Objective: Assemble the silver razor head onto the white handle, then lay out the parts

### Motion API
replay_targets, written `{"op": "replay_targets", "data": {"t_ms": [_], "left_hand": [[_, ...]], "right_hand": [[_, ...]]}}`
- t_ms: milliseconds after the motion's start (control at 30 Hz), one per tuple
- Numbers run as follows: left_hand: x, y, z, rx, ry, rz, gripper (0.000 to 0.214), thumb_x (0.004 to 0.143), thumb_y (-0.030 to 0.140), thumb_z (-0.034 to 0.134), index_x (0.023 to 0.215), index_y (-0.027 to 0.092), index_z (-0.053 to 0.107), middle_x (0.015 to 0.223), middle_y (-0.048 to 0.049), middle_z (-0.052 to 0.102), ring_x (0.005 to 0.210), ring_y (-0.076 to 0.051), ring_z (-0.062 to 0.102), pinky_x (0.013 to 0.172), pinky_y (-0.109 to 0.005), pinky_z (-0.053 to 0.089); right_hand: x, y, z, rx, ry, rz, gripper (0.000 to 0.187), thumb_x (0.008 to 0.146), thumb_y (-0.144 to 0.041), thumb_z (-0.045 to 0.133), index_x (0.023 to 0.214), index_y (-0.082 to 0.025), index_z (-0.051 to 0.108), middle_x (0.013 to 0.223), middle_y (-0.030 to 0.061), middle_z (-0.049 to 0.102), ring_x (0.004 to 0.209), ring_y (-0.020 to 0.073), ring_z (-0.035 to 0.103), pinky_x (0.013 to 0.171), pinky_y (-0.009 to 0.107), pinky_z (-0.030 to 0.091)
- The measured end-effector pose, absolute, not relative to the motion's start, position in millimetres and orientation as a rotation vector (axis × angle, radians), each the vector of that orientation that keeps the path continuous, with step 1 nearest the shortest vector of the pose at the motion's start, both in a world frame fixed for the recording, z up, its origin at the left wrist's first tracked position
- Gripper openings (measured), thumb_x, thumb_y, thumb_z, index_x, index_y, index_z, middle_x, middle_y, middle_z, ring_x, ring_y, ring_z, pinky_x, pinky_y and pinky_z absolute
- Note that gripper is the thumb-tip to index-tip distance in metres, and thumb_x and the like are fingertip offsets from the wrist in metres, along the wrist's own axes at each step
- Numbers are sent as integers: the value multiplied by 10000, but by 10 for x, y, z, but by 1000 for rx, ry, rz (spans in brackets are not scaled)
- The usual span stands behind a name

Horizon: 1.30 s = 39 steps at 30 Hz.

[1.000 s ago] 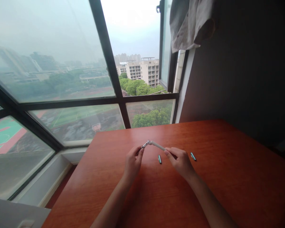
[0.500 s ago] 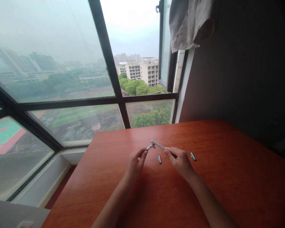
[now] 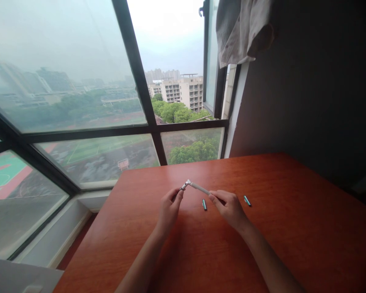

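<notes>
Reddish-brown and glossy, the counter (image 3: pixel 106 240) spreads beneath two bare forearms that reach in from the lower edge of the view. The fingers of the left hand (image 3: pixel 168 208) are pinched narrowly on a slim silver tool (image 3: pixel 184 186), its small metal head pointing up and to the right. The fingers of the right hand (image 3: pixel 231 208) are closed around a pale grey stick (image 3: pixel 200 188), which slants up to the left. Both items are held above the counter, between the hands, and their far ends meet in a shallow peak; whether they truly touch is too small to tell. One small green piece (image 3: pixel 204 204) lies on the counter between the hands, near the right thumb. A second green piece (image 3: pixel 247 201), tilted the same way, rests to the right of the right hand, apart from it. Behind the counter stands a dark window frame (image 3: pixel 91 133), with treetops (image 3: pixel 175 112) and a pale building (image 3: pixel 191 91) outside. A greyish cloth (image 3: pixel 244 38) hangs at the upper right, beside a shadowed wall (image 3: pixel 308 93).
</notes>
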<state>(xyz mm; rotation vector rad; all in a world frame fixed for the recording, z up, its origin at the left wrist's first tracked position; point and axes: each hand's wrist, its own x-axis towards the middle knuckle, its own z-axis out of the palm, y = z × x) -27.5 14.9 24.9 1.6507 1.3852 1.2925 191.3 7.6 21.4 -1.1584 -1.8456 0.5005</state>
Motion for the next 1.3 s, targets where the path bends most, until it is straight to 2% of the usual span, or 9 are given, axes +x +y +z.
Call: {"op": "replay_targets", "data": {"t_ms": [300, 500, 667, 900, 1300], "left_hand": [[-224, 117, 256, 1698, 1291, 1222, 324, 859, 405, 522, 936, 132, 680, 699, -27, 577, 659, -153, 506, 594, -233, 395], [-249, 108, 277, 2083, 1360, 1197, 245, 909, 308, 466, 978, 171, 657, 825, -63, 625, 737, -172, 555, 674, -265, 429], [-279, 110, 268, 2409, 1588, 1128, 197, 907, 261, 475, 985, 193, 643, 849, -64, 637, 792, -198, 556, 734, -308, 412], [-301, 121, 263, 2594, 1763, 1043, 188, 923, 264, 460, 969, 199, 630, 854, -62, 647, 798, -209, 548, 732, -320, 381], [-295, 113, 283, 2681, 1740, 925, 189, 932, 278, 454, 977, 199, 620, 858, -55, 633, 798, -200, 530, 747, -314, 363]], "right_hand": [[1929, 77, 203, -1185, -1786, 480, 282, 917, -323, 467, 855, -174, 697, 654, 22, 611, 599, 153, 549, 561, 246, 371], [1948, 92, 192, -1196, -1776, 480, 264, 910, -316, 478, 880, -183, 704, 734, 39, 666, 669, 167, 600, 602, 245, 403], [1957, 104, 179, -1250, -1848, 385, 271, 912, -319, 469, 868, -188, 703, 697, 38, 643, 642, 167, 577, 595, 252, 384], [1965, 88, 160, -1299, -1967, 331, 265, 915, -325, 460, 899, -216, 701, 699, 33, 640, 630, 157, 570, 605, 244, 386], [1965, 96, 113, -1421, -1928, 221, 255, 915, -326, 460, 892, -227, 693, 737, 39, 655, 700, 168, 603, 623, 240, 379]]}}
